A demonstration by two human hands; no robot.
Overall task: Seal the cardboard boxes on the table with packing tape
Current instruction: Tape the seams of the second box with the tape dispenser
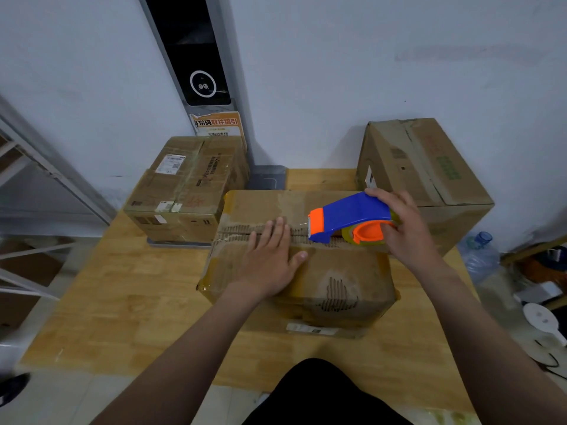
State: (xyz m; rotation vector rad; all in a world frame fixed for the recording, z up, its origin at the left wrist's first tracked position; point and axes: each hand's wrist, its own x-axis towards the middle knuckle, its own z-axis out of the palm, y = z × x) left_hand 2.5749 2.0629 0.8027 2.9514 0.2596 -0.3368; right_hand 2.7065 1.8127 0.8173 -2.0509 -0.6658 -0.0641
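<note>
A worn cardboard box (pixel 343 280) sits in the middle of the wooden table (pixel 116 302), its torn centre seam running left to right. My left hand (pixel 270 259) lies flat on the box top, fingers straight across the seam. My right hand (pixel 402 225) grips a blue and orange tape dispenser (pixel 349 217) holding a roll of yellowish tape, its orange nose down on the seam just right of my left fingertips. A second box (pixel 187 185) stands at the back left, a third, taller box (pixel 426 176) at the back right.
A tall grey device with a dark screen (pixel 190 56) leans on the white wall behind the boxes. A metal rack (pixel 36 179) stands to the left. On the floor to the right lie a water bottle (pixel 478 256) and white clutter (pixel 543 323).
</note>
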